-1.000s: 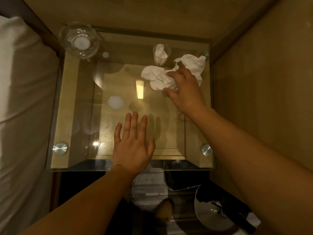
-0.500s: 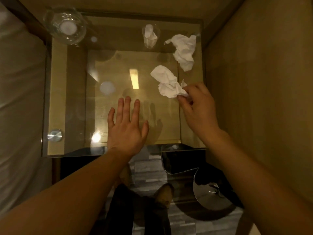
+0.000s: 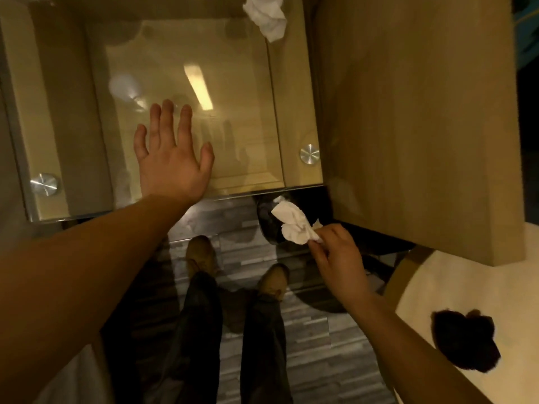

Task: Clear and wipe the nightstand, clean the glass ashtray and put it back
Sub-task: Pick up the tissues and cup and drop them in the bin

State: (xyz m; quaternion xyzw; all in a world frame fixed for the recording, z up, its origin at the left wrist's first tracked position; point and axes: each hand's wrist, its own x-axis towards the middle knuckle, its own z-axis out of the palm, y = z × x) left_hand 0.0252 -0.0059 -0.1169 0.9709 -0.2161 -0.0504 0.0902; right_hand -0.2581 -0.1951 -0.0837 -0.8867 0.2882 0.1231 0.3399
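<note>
The glass-topped nightstand [image 3: 73, 118] fills the upper left. My left hand [image 3: 170, 158] lies flat on the glass near its front edge, fingers spread, holding nothing. My right hand [image 3: 335, 258] is off the nightstand, below its front right corner, pinching a crumpled white tissue [image 3: 293, 224] over a dark bin [image 3: 269, 225] on the floor. A second crumpled tissue [image 3: 267, 16] lies at the back right of the glass, cut by the top edge. The glass ashtray is out of view.
A wooden panel [image 3: 408, 126] rises along the right of the nightstand. Round metal studs [image 3: 309, 153] mark the glass corners. My shoes [image 3: 201, 255] and dark trousers stand on grey striped flooring. A pale surface with a dark patch [image 3: 463, 341] sits lower right.
My right hand carried one tissue off the glass, toward me and down over the bin. The view tilted down; the ashtray and the small glass left the frame. My left hand stayed flat.
</note>
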